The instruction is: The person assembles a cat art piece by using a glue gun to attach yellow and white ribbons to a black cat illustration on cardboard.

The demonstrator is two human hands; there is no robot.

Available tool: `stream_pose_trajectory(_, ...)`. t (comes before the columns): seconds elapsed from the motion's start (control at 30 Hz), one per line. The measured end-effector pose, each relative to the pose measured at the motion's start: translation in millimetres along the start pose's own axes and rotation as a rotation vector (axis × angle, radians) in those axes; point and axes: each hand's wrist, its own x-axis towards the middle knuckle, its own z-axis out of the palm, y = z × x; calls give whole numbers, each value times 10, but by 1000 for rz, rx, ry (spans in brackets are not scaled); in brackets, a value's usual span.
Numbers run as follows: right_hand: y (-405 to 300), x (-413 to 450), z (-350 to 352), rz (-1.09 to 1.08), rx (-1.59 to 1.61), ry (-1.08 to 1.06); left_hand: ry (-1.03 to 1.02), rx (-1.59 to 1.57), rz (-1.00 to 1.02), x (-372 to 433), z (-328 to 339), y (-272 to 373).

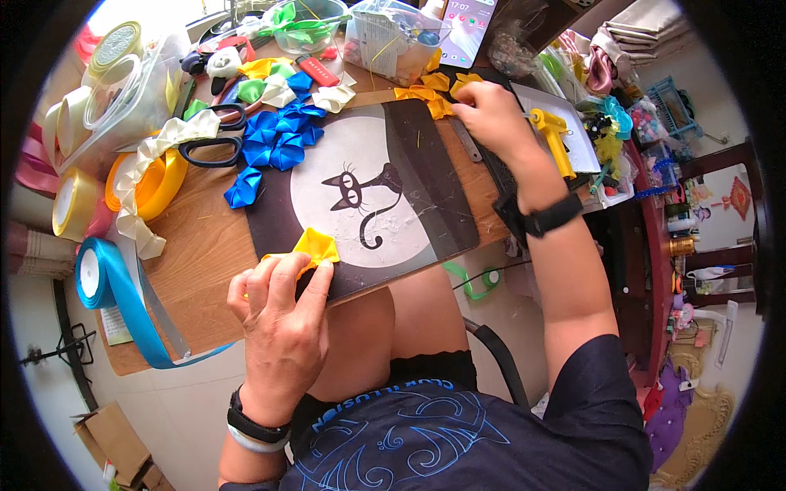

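My left hand pinches a yellow folded satin ribbon piece at the front edge of the mat, which has a black cat printed on it. At the back right, my right hand has its fingers curled against a small pile of orange-yellow folded ribbon pieces. Whether it grips one is hidden. Under that wrist and to its right lies a yellow hot glue gun. Several blue folded ribbon pieces overlap the mat's left side.
Dark-handled scissors, a cream folded ribbon strip, a yellow ribbon roll and a blue ribbon roll lie on the left. A lit phone stands at the back beside a clear plastic tub. A metal ruler lies near the right forearm.
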Motion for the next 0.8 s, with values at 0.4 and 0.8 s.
stream_pose_trajectory(0.4, 149, 144, 183, 104, 80, -80, 1, -47, 4, -34, 26, -47)
stream_pose_trajectory(0.8, -903, -1043, -234, 387, 1165, -585, 3, -17, 11, -27, 42, -69)
